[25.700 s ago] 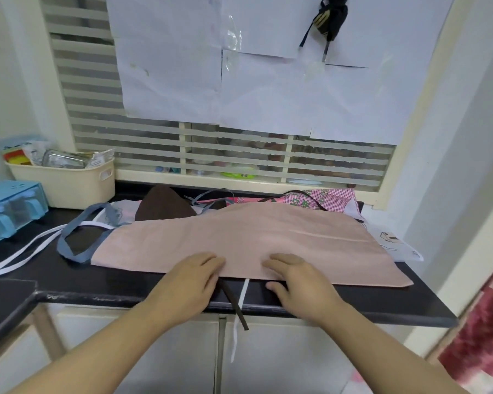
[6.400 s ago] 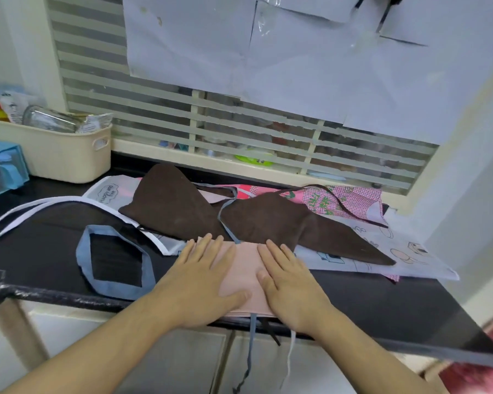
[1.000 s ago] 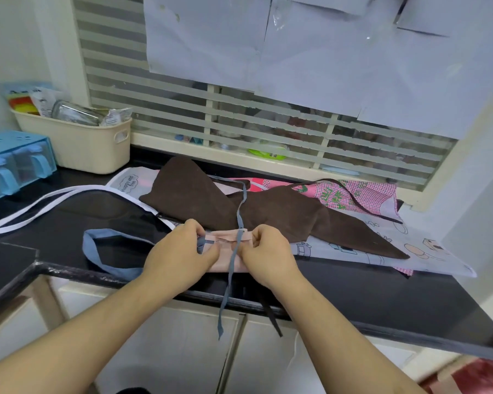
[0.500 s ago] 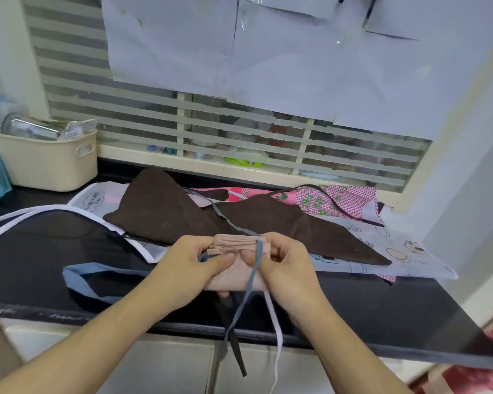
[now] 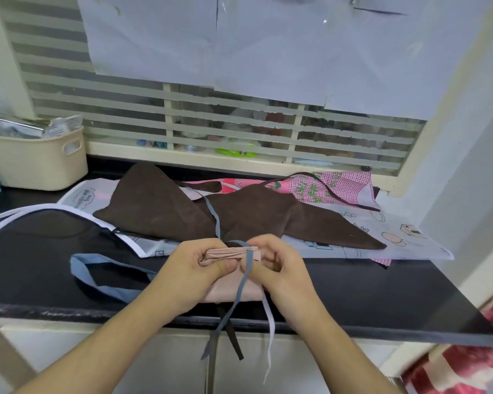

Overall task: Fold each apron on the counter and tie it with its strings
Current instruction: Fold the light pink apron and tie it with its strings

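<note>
Tying step in hand. Left hand clamps the folded pink apron at the tabletop front edge; right hand pinches its blue string across the bundle. Next move likely requires wrapping and knotting under tension.

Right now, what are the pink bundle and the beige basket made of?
The pink bundle looks like soft matte cloth, probably cotton: its folded edges stack in thin layers. The beige basket looks like smooth moulded plastic, with a cut-out handle and slight sheen.
</note>
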Demonstrator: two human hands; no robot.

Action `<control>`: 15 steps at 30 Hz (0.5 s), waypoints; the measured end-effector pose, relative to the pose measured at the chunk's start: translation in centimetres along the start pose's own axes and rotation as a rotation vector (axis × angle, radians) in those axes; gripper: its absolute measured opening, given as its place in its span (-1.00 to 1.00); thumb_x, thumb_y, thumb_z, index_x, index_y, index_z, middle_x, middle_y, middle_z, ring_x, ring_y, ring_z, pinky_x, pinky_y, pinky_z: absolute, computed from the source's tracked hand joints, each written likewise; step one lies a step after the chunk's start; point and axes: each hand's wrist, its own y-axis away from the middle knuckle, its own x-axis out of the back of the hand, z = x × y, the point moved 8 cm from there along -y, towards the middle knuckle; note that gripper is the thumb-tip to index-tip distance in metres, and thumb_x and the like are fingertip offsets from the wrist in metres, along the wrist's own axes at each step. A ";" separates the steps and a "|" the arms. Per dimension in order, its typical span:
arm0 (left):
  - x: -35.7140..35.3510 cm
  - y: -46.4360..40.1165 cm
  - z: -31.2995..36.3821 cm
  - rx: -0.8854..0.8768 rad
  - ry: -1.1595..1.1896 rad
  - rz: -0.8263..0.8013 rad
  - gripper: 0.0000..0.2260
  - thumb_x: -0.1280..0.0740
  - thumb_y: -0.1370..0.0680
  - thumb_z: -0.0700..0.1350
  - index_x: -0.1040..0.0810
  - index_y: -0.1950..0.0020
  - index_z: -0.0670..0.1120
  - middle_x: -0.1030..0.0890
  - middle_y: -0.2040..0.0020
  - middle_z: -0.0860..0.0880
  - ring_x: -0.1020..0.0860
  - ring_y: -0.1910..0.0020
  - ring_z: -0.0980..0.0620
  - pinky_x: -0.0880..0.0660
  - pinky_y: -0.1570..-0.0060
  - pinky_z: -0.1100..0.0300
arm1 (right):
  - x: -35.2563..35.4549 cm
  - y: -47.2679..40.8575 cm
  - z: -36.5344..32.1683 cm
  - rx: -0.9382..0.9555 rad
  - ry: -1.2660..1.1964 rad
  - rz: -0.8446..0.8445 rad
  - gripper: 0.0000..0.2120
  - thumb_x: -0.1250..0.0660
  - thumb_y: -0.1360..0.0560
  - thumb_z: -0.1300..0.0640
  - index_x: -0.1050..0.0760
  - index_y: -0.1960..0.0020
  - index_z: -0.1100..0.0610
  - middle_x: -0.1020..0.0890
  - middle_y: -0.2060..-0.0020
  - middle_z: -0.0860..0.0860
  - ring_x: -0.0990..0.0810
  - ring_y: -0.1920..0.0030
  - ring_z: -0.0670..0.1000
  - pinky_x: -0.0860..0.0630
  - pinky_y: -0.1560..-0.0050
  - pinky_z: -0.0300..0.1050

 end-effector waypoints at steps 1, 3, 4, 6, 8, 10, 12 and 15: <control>0.2 0.1 0.0 0.002 0.014 0.015 -0.91 -0.48 -0.58 -0.22 -0.74 0.07 -0.06 -0.70 0.16 -0.15 -0.61 0.19 0.03 -0.50 0.13 0.17 | 0.4 0.3 -0.4 0.034 0.022 0.046 -0.74 -0.49 -0.52 0.30 -0.63 -0.12 0.02 -0.58 0.15 0.02 -0.52 0.21 -0.05 -0.49 0.16 -0.19; 0.3 0.3 0.4 0.001 0.017 0.023 -0.93 -0.48 -0.58 -0.24 -0.74 0.03 -0.10 -0.72 0.13 -0.14 -0.67 0.12 -0.10 -0.56 0.07 0.10 | 1.0 0.9 -1.9 0.175 0.223 0.126 -0.63 -0.51 -0.48 0.34 -0.67 -0.15 -0.06 -0.51 0.11 -0.05 -0.50 0.20 -0.07 -0.45 0.17 -0.28; 0.3 0.3 0.8 -0.005 -0.003 0.017 -0.93 -0.48 -0.58 -0.23 -0.75 0.03 -0.08 -0.73 0.12 -0.11 -0.68 0.09 -0.12 -0.57 0.02 0.05 | 0.9 1.2 -2.8 0.251 0.343 0.131 -0.64 -0.50 -0.48 0.34 -0.71 -0.11 -0.07 -0.51 0.11 -0.09 -0.52 0.16 -0.03 -0.44 0.16 -0.31; 0.0 0.8 2.3 -0.044 -0.039 -0.003 -0.92 -0.49 -0.58 -0.20 -0.75 0.04 -0.03 -0.73 0.14 -0.06 -0.67 0.09 -0.10 -0.59 0.01 -0.01 | 0.6 2.0 -4.9 0.398 0.526 0.128 -0.72 -0.47 -0.49 0.34 -0.75 -0.02 -0.02 -0.53 0.14 -0.15 -0.55 0.08 -0.02 -0.44 0.10 -0.31; -0.2 1.5 4.5 -0.090 -0.046 -0.008 -0.93 -0.50 -0.57 -0.15 -0.75 0.07 0.00 -0.72 0.18 -0.04 -0.67 0.12 -0.10 -0.61 0.04 -0.03 | 0.6 2.6 -7.5 0.516 0.621 0.130 -0.79 -0.45 -0.49 0.32 -0.74 0.04 0.04 -0.57 0.17 -0.16 -0.54 0.05 -0.05 -0.46 0.06 -0.26; -0.7 2.4 6.4 -0.108 -0.064 -0.040 -0.93 -0.51 -0.56 -0.13 -0.75 0.08 0.04 -0.72 0.20 0.01 -0.66 0.21 0.03 -0.63 0.12 0.06 | 0.4 2.7 -10.3 0.574 0.669 0.085 -0.82 -0.44 -0.50 0.30 -0.73 0.08 0.04 -0.60 0.18 -0.15 -0.53 0.04 -0.06 -0.47 0.04 -0.19; -1.4 3.4 7.8 -0.105 -0.097 -0.101 -0.94 -0.52 -0.56 -0.12 -0.75 0.08 0.04 -0.72 0.20 0.00 -0.63 0.26 0.13 -0.64 0.12 0.03 | 0.1 2.3 -12.8 0.560 0.707 -0.009 -0.82 -0.45 -0.50 0.28 -0.74 0.08 0.03 -0.60 0.18 -0.16 -0.55 0.05 -0.07 -0.46 0.02 -0.20; -2.3 4.7 8.9 -0.073 -0.110 -0.189 -0.95 -0.52 -0.56 -0.11 -0.76 0.00 -0.01 -0.75 0.10 -0.03 -0.70 0.11 -0.01 -0.66 0.03 -0.03 | 0.2 1.2 -14.7 0.404 0.638 -0.139 -0.87 -0.48 -0.53 0.20 -0.78 0.07 0.02 -0.66 0.17 -0.12 -0.63 0.07 -0.07 -0.55 0.03 -0.16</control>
